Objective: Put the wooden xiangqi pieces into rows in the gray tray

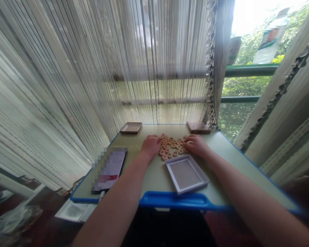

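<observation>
Flanking a loose cluster of round wooden pieces (170,145) just beyond the white tray (186,173), both bare hands rest low over the counter (153,183). The left hand (151,144), beyond the tray and to its left, has its fingers curled narrowly, the tips at the cluster's left edge. The right hand (195,144), beyond the tray's far right corner, has its fingers bent and slightly spread at the cluster's right edge. Fingers hide the contact, so I cannot tell whether either hand grips a piece. The pieces lie flat, marked with red or dark characters, and the nearest sit just beside the tray's far edge.

The tray lies slightly turned, its near corner by the blue trough (173,200) along the counter's front. Well left of the tray, past the left forearm, lies a dark-edged phone (112,173), partly blurred. Far beyond the tray are a shallow brown box (130,132) to the left and a brown case (198,127) to the right, with a striped curtain (157,51) hanging behind them.
</observation>
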Demonstrator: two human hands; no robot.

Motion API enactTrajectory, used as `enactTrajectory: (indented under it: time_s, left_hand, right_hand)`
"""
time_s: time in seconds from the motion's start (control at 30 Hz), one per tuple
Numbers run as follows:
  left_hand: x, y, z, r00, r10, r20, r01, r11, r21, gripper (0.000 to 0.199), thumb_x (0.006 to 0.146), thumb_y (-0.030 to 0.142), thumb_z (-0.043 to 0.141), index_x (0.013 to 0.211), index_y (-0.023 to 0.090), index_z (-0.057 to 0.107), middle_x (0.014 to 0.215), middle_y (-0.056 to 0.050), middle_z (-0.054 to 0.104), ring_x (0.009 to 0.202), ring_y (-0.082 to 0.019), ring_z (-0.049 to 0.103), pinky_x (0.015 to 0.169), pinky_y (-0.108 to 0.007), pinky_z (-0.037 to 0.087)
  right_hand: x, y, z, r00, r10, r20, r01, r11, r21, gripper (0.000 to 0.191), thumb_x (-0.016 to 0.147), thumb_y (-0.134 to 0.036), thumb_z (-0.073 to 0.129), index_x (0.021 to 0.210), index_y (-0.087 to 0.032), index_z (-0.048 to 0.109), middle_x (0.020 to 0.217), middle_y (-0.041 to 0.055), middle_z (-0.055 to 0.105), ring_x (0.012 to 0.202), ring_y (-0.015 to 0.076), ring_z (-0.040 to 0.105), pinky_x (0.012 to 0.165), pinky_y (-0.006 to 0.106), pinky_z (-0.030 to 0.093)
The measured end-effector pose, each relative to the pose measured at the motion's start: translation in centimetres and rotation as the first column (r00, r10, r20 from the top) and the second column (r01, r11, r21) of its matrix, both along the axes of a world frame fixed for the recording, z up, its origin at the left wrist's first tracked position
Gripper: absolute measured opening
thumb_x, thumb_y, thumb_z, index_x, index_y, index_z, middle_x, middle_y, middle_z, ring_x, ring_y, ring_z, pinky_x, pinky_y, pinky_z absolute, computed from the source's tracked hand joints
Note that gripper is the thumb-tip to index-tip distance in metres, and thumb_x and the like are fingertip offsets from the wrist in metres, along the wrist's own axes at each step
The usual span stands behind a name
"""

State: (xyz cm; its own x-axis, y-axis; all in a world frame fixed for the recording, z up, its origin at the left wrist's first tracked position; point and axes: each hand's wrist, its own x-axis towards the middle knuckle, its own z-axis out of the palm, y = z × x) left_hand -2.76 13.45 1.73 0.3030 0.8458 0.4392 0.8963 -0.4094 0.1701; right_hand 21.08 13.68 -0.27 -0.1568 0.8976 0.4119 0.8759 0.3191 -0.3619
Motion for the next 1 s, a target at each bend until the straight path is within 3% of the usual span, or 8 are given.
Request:
enactTrajectory:
  time_s: [0.13, 0.3, 0.37, 0.5, 0.7, 0.83, 0.9, 1.0]
  left_hand:
    - [0.0, 0.0, 0.1, 1.000, 0.014, 0.004, -0.014, 1.000, 0.011, 0.027, 0.084, 0.025, 0.044, 0.094, 0.019, 0.068, 0.093, -0.006, 0.067, 0.092, -0.018, 0.055, 0.087, -0.029, 0.042]
    - [0.6, -1.1, 0.9, 0.999, -0.041, 0.033, 0.040, 0.999, 0.032, 0.027, 0.082, 0.030, 0.046, 0.087, 0.017, 0.069, 0.084, -0.006, 0.067, 0.082, -0.017, 0.057, 0.077, -0.027, 0.043]
    - [0.9, -2.0, 1.5, 0.987, -0.157, 0.044, 0.160, 0.985, -0.062, 0.031, 0.081, 0.039, 0.048, 0.080, 0.017, 0.070, 0.074, -0.005, 0.066, 0.069, -0.014, 0.056, 0.066, -0.023, 0.042]
    - [0.9, -3.5, 2.4, 0.923, -0.379, 0.059, 0.376, 0.865, -0.332, 0.038, 0.071, 0.050, 0.056, 0.072, 0.016, 0.071, 0.063, -0.002, 0.064, 0.055, -0.010, 0.052, 0.054, -0.020, 0.036]
    - [0.5, -3.6, 2.4, 0.921, -0.382, 0.078, 0.373, 0.803, -0.465, 0.024, 0.068, 0.036, 0.059, 0.078, 0.017, 0.072, 0.071, -0.001, 0.066, 0.062, -0.011, 0.056, 0.056, -0.020, 0.037]
    - [-0.1, -3.5, 2.3, 0.919, -0.382, 0.095, 0.375, 0.775, -0.509, 0.020, 0.067, 0.028, 0.056, 0.076, 0.017, 0.071, 0.070, 0.000, 0.066, 0.064, -0.011, 0.057, 0.058, -0.019, 0.038]
    - [-0.7, -3.6, 2.5, 0.924, -0.370, 0.095, 0.361, 0.766, -0.532, 0.021, 0.065, 0.024, 0.055, 0.076, 0.016, 0.071, 0.070, 0.000, 0.066, 0.063, -0.011, 0.056, 0.057, -0.019, 0.038]
    - [-1.3, -3.8, 3.0, 0.931, -0.353, 0.092, 0.342, 0.761, -0.551, 0.024, 0.062, 0.020, 0.055, 0.078, 0.016, 0.071, 0.069, 0.000, 0.065, 0.063, -0.011, 0.056, 0.056, -0.019, 0.038]
  right_hand:
    - [-0.2, -0.4, 0.5, 1.000, -0.019, 0.004, 0.019, 0.997, -0.072, 0.021, 0.070, -0.030, 0.058, 0.081, -0.020, 0.072, 0.083, 0.0063, 0.066, 0.082, 0.0200, 0.058, 0.079, 0.030, 0.041]
    - [-0.2, -0.7, 1.0, 0.978, -0.166, -0.126, 0.146, 0.978, -0.151, 0.026, 0.071, -0.017, 0.050, 0.087, -0.016, 0.070, 0.084, 0.0058, 0.069, 0.077, 0.0167, 0.060, 0.068, 0.023, 0.041]
    - [-0.2, -0.8, 1.0, 0.980, -0.161, -0.113, 0.143, 0.977, -0.156, 0.022, 0.071, -0.023, 0.052, 0.082, -0.016, 0.070, 0.081, 0.0059, 0.069, 0.076, 0.0177, 0.060, 0.066, 0.024, 0.041]
    - [-0.3, -0.6, 0.7, 0.991, -0.121, -0.050, 0.113, 0.985, -0.134, 0.028, 0.069, -0.042, 0.058, 0.076, -0.018, 0.070, 0.073, 0.0057, 0.068, 0.069, 0.0190, 0.060, 0.060, 0.026, 0.040]
    - [-0.2, -0.2, 0.2, 0.996, -0.082, -0.042, 0.079, 0.993, -0.083, 0.029, 0.069, -0.044, 0.059, 0.074, -0.018, 0.071, 0.067, 0.0048, 0.066, 0.064, 0.0179, 0.058, 0.057, 0.026, 0.040]
    - [-0.3, -0.8, 1.2, 0.992, -0.101, -0.075, 0.097, 0.994, -0.048, 0.026, 0.069, -0.040, 0.060, 0.074, -0.017, 0.071, 0.068, 0.0057, 0.065, 0.065, 0.0183, 0.058, 0.059, 0.027, 0.040]
    - [-0.7, -1.9, 2.1, 0.994, -0.058, -0.096, 0.059, 0.998, 0.009, 0.024, 0.070, -0.037, 0.061, 0.077, -0.016, 0.071, 0.074, 0.0068, 0.065, 0.070, 0.0185, 0.057, 0.063, 0.027, 0.041]
    - [-1.8, -4.2, 3.3, 0.966, 0.234, -0.108, -0.233, 0.972, 0.025, 0.022, 0.070, -0.036, 0.063, 0.081, -0.018, 0.070, 0.078, 0.0050, 0.063, 0.071, 0.0155, 0.056, 0.064, 0.025, 0.041]
